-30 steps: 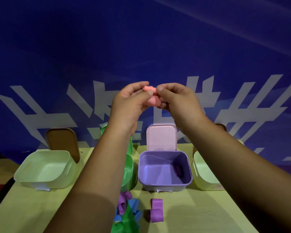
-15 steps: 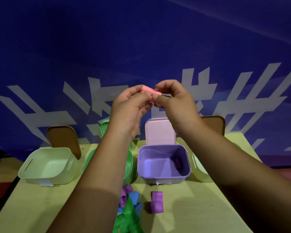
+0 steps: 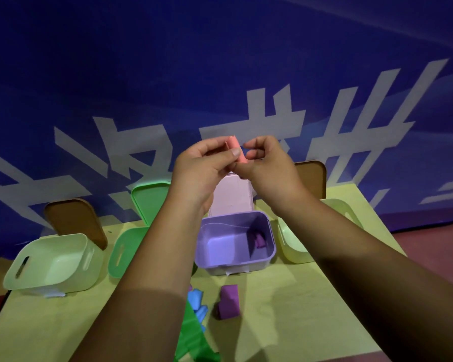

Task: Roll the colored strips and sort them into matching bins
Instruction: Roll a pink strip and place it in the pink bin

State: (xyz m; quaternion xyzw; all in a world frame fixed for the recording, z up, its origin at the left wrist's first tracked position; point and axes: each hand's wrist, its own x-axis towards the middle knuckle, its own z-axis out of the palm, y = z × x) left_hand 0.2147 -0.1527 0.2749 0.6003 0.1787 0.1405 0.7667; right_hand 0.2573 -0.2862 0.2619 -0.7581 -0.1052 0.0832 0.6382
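Note:
Raised above the bins, my left hand [image 3: 203, 168] and my right hand [image 3: 268, 168] both pinch a small pink rolled strip [image 3: 236, 150] between their fingertips. Below them stands the purple bin [image 3: 236, 266] with its pale pink lid [image 3: 232, 197] tilted up behind; a purple roll [image 3: 259, 241] lies inside at the right. A green bin [image 3: 123, 254] sits left of it, partly hidden by my left forearm. On the table in front lie a purple strip [image 3: 228, 301], blue strips [image 3: 197, 304] and green strips [image 3: 194, 340].
A pale cream bin [image 3: 50, 267] with a brown lid [image 3: 73, 220] stands at the far left. Another cream bin [image 3: 296, 246] with a brown lid [image 3: 310, 178] is at the right, behind my right arm. A blue banner wall rises behind the yellow-green table [image 3: 285, 309].
The pink roll has turned from lying level to tilted nearly upright between my fingers. The view has shifted, so the bins sit lower and farther right.

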